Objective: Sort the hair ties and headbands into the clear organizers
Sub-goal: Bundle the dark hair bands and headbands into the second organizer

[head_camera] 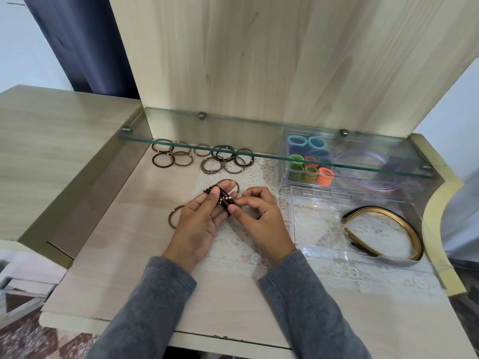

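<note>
Gripping stacked brown ties, left hand, right hand pinching them, lace-covered wooden desk

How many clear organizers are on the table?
2: rear organizer under the glass shelf, holding colourful hair ties; front organizer, holding a gold headband. None seems hidden.

A bundle of hair ties is held between the left hand and the right hand over the middle of the bench. Behind them, loose hair ties are spread, partly under the glass shelf. At right, the front organizer is set before the rear organizer; headbands are laid in the front one.
</note>
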